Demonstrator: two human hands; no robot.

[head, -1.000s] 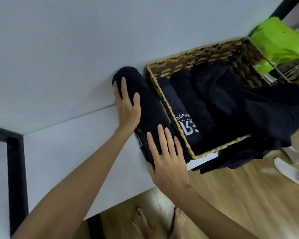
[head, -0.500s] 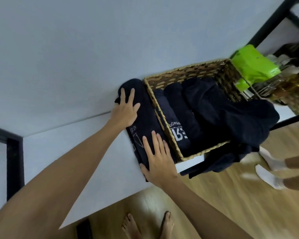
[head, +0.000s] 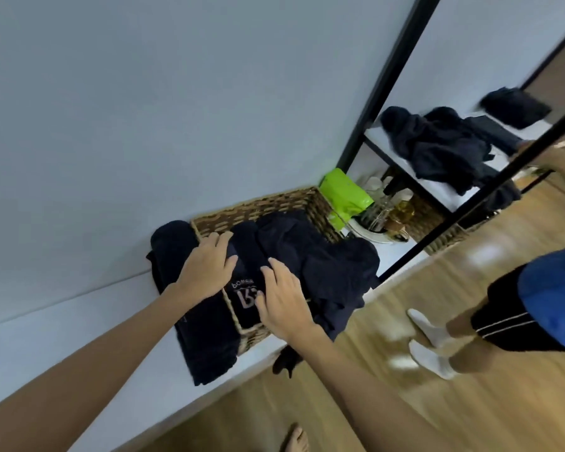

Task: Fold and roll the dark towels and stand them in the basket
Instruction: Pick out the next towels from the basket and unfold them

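A woven basket point(head: 258, 208) stands on the white table point(head: 79, 337) against the wall. Inside it are rolled dark towels, one with white print point(head: 245, 296). A loose dark towel point(head: 340, 272) is heaped over the basket's right side and hangs over the table edge. Another rolled dark towel point(head: 173, 246) lies on the table along the basket's left wall. My left hand point(head: 206, 272) rests flat across that roll and the basket's left rim, fingers spread. My right hand point(head: 284, 301) lies flat on the towels in the basket, fingers apart.
A bright green bag point(head: 343, 197) and glass jars point(head: 388, 210) sit just right of the basket. A black-framed shelf holds a pile of dark cloth point(head: 437, 148). Another person point(head: 535, 305) in white socks stands on the wooden floor at right.
Both hands have slid right, from pressing the roll beside the basket to resting over the basket. The view has swung right, bringing in the shelf and the other person.
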